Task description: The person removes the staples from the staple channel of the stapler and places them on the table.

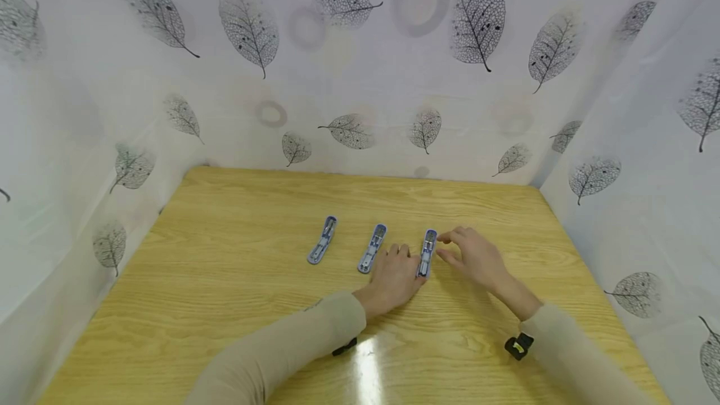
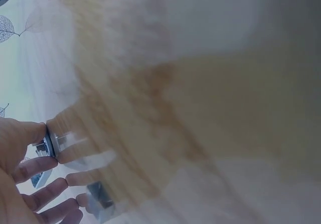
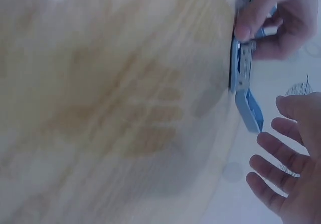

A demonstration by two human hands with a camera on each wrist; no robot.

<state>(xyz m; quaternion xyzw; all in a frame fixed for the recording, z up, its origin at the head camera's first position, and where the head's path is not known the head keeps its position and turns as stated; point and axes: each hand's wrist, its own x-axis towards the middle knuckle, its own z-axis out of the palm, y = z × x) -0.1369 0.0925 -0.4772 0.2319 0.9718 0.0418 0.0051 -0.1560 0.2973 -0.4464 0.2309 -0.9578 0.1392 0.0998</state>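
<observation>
Three blue-grey staplers lie in a row on the wooden table, each folded open with its metal inner parts showing: a left stapler, a middle stapler and a right stapler. My left hand pinches the near end of the right stapler between thumb and forefinger, its other fingers beside the middle stapler. In the right wrist view, this pinched stapler has its far part bent away at an angle. Just right of it my right hand is held with fingers spread, gripping nothing.
The wooden table reflects a bright light patch near the front. A white curtain with leaf prints hangs along the back and both sides. Each wrist wears a black strap, such as the right wrist strap.
</observation>
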